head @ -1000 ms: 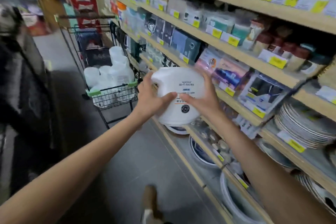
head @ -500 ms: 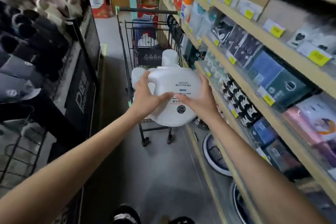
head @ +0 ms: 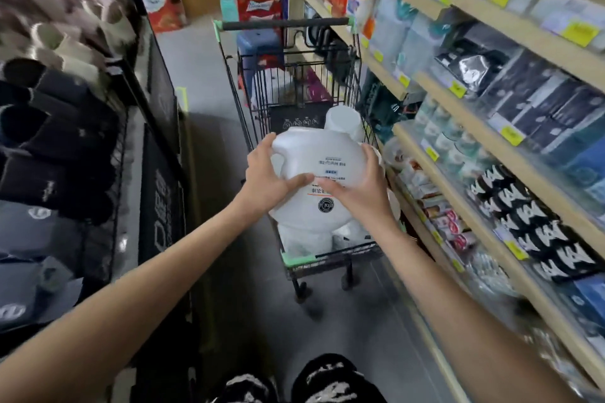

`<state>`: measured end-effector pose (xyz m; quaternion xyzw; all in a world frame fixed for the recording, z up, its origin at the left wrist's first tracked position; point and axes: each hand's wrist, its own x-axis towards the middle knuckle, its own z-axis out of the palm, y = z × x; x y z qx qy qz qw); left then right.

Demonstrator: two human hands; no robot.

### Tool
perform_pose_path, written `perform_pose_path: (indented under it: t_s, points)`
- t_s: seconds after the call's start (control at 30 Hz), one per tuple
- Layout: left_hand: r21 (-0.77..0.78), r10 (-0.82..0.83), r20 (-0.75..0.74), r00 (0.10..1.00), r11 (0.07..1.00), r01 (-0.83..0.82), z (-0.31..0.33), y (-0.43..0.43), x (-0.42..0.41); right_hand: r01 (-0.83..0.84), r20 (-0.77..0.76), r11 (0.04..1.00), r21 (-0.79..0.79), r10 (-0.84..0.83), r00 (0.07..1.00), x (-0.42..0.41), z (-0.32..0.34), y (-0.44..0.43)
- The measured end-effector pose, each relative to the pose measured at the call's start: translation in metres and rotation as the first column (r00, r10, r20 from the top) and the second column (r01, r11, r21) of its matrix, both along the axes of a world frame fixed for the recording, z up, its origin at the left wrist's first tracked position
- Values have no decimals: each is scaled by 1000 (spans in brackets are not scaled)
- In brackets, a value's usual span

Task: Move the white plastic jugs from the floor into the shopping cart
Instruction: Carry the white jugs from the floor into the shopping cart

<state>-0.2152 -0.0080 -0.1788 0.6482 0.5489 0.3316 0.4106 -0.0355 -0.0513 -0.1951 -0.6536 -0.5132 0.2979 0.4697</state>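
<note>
I grip the jug (head: 314,147) with my left hand (head: 270,175) and right hand (head: 358,185) on opposite sides, since its bulk seems to need 2 hands above the cart (head: 347,252).

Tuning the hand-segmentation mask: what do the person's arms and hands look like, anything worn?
Left forearm and right forearm are bare, no sleeves in view. Left hand and right hand are ungloved; no watch, ring or bracelet shows.
</note>
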Motion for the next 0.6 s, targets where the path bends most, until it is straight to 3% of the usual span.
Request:
perform_pose_path:
  t_s: [0.23,0.6]
  points:
    - [-33,-193,-36,981,981,192,-10,103,-28,119,-113,985,-125,-133,985,-26,-16,73]
    - [-47,-466,-212,859,883,468,-53,246,-13,101,-330,951,-293,-200,923,-12,-67,175]
